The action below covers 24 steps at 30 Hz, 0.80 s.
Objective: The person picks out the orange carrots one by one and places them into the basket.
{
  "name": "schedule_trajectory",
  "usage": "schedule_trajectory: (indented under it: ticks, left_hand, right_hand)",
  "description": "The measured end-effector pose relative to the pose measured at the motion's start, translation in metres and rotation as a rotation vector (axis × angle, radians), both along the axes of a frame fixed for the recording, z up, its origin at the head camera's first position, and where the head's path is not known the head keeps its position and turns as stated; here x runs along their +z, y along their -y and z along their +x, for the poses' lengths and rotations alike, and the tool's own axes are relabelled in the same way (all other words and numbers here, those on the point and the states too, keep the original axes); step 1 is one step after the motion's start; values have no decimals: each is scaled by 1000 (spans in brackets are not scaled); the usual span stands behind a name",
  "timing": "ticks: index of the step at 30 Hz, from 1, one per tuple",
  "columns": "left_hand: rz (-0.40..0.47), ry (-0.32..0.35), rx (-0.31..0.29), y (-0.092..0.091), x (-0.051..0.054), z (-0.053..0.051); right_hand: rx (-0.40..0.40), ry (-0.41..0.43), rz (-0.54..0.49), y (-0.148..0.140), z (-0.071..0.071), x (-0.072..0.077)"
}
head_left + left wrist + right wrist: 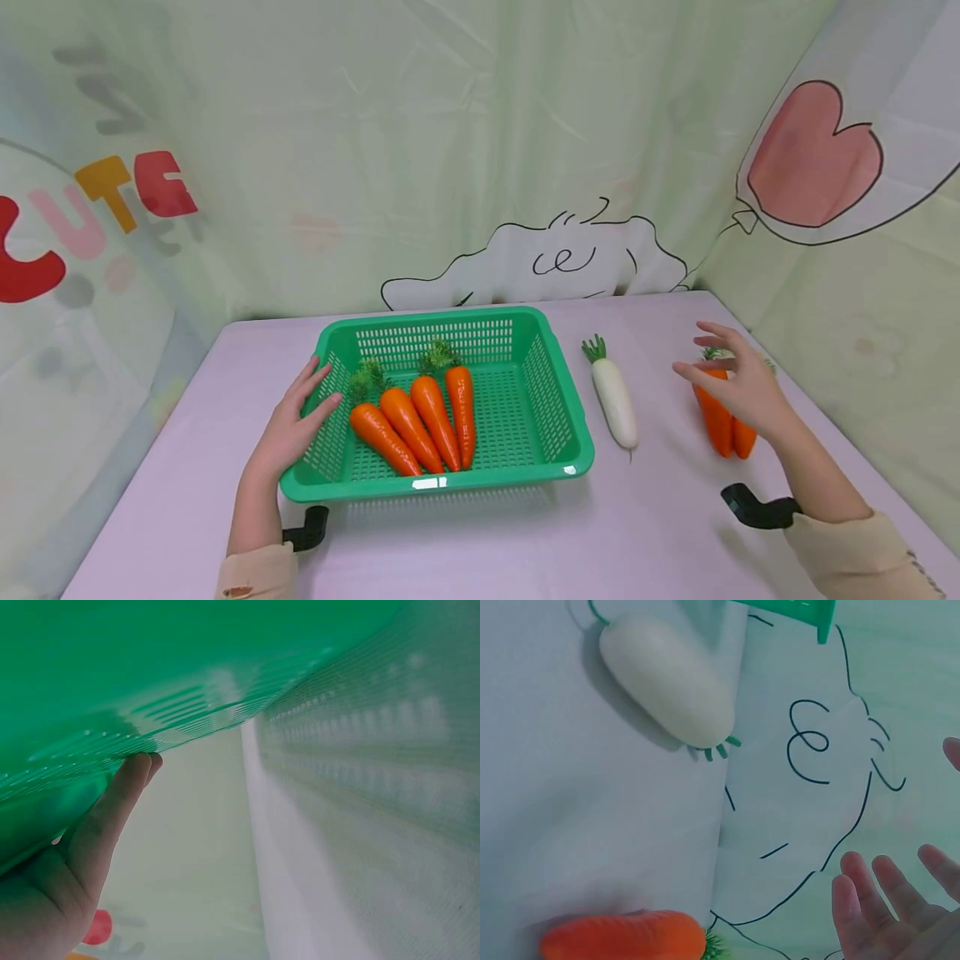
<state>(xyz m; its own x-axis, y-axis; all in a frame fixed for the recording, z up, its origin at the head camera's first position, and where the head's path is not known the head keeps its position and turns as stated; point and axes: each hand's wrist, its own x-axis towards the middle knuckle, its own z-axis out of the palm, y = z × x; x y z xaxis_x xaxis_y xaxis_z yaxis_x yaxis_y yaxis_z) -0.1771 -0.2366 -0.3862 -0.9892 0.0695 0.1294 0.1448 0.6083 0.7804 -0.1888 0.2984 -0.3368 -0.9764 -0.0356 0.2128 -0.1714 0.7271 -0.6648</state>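
Observation:
A green plastic basket holds several orange carrots with leafy tops, lying side by side in its left half. My left hand is at the basket's left rim, fingers fairly straight and thumb spread; in the left wrist view, its fingertips touch the slotted wall. My right hand hovers at the right with fingers spread and nothing held. Partly hidden beneath it are carrots on the table, one also seen in the right wrist view. Between basket and right hand lies a white radish with a green top.
The table has a pale lilac cover. Behind it hangs a light green curtain with a line drawing, and similar curtains with printed letters and a heart balloon flank both sides.

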Motion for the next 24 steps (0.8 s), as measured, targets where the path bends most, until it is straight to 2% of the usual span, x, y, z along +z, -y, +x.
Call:
schedule_trajectory:
  ticks: [13,24]
  left_hand:
    - [0,-4,0,1,-1,-1]
    - [6,-3,3,0,-1,0]
  right_hand:
    - [-40,34,8,-15,-4,-11]
    - [-59,81,90,-31,-12,-32]
